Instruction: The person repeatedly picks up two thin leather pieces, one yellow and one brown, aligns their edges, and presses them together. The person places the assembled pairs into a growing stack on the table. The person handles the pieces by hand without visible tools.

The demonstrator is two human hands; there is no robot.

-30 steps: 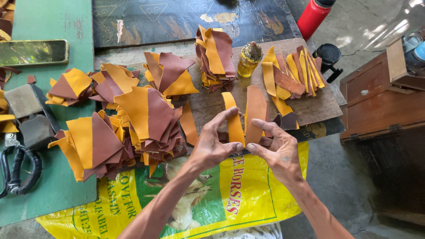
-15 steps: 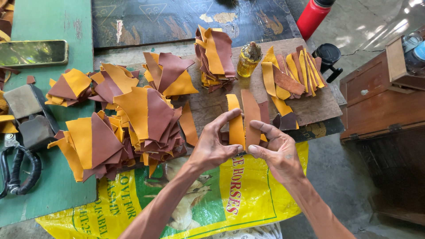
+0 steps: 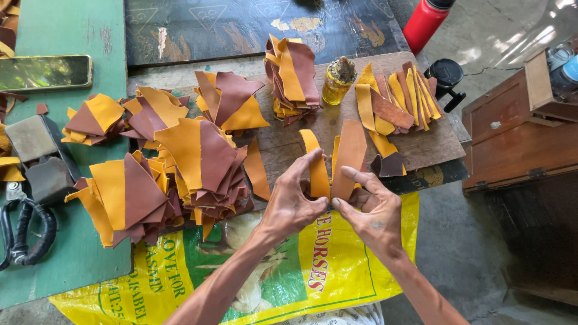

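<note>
Leather strips [image 3: 337, 159], bottoms hidden behind fingers [image 3: 313, 165]

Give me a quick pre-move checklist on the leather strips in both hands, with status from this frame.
1. Left hand on the yellow strip, pinched between thumb and fingers: ok.
2. Right hand on the brown strip: ok, fingers at its lower end.
3. Strips aligned side by side: ok, both stand upright and seem to touch along one edge; whether they are joined: cannot tell.
4. Bare space on the wooden board beneath the strips: ok.
5. Small yellow jar upright and apart from the hands: ok.
6. Stacks of cut leather pieces apart from the left arm: cannot tell, the nearest stack lies close beside it.
</note>
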